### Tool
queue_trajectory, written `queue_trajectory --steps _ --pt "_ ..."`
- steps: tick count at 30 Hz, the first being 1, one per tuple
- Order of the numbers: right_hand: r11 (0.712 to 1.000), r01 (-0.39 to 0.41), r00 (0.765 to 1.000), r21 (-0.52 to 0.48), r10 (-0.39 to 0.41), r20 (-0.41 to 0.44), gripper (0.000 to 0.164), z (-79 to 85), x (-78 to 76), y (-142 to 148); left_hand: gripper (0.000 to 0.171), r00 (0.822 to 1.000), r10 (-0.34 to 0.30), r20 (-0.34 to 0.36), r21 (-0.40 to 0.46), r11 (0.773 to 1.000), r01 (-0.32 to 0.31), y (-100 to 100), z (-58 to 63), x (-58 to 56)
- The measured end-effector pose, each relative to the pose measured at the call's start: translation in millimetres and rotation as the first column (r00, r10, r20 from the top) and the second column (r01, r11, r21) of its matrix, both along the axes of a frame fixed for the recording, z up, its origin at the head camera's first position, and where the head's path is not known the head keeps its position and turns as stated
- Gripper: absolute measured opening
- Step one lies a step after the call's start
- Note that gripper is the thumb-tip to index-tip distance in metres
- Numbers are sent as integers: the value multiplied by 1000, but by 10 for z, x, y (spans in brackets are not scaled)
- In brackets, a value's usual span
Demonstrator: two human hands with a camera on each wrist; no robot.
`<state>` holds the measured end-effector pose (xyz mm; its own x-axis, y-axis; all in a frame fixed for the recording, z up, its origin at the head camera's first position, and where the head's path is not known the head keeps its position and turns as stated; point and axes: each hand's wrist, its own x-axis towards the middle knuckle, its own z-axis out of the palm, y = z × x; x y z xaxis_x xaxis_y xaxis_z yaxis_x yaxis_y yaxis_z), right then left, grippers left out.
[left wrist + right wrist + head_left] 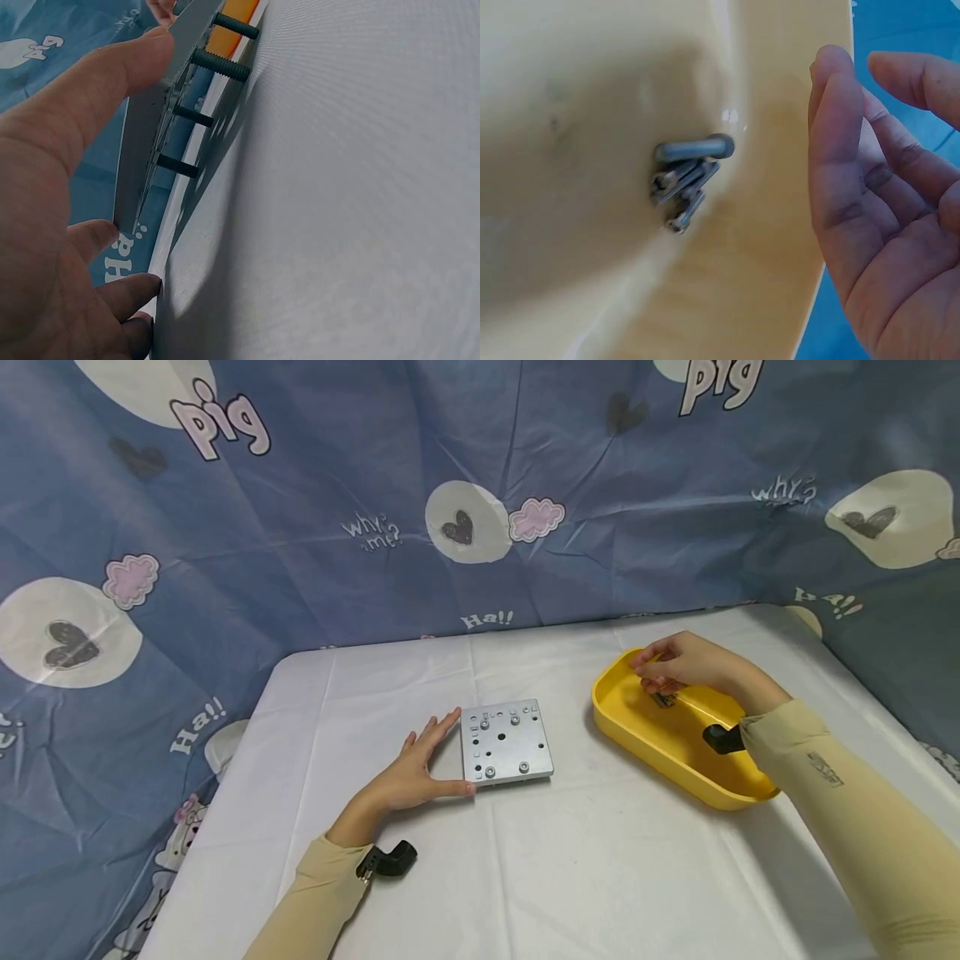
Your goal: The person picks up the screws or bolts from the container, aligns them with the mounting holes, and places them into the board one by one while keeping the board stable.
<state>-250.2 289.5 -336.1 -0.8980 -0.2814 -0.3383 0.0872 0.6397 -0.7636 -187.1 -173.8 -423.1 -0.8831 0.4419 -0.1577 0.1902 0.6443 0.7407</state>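
Below the right hand (693, 664) we see a yellow tray (652, 758), oblong with rounded ends, its nearer end extending under the right forearm. On its floor, beneath and just beside the right fingers, lies a small cluster of metal screws (697, 150): one thicker piece with a wide head rests across several thinner ones, whose exact number we cannot tell. The right hand hangs over the tray's far end, fingers bent and the thumb apart from them; we see nothing in its grasp.

The left hand (408, 777) lies well apart from the right, thumb and fingers spread, flanking the near side of a square metal plate (513, 743), with the thumb at one corner and the index finger at another. The plate is thus between the two hands, nearer the left. We count four socket heads on its drilled upper face, and in the left wrist view threaded shanks (221, 65) project below. White cloth (570, 860) lies beneath tray and plate.
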Motion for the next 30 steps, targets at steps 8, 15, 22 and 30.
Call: queue_trajectory --steps 8,15,22,30 --pt "999 29 1000 -13 -29 5 44 -81 81 98 124 1000 -6 -5 3 1000 6 4 -16 -6" --pt "998 53 998 17 -53 14 43 -118 122 145 124 1000 -2 -6 1 1000 2 0 -28 -7" --pt "995 92 995 36 -93 24 39 -143 161 170 124 1000 0 -9 -3 1000 0 -6 -36 -9" --pt "991 122 991 50 -124 48 38 -178 185 195 123 1000 -7 -15 3 1000 7 -11 -37 -11"
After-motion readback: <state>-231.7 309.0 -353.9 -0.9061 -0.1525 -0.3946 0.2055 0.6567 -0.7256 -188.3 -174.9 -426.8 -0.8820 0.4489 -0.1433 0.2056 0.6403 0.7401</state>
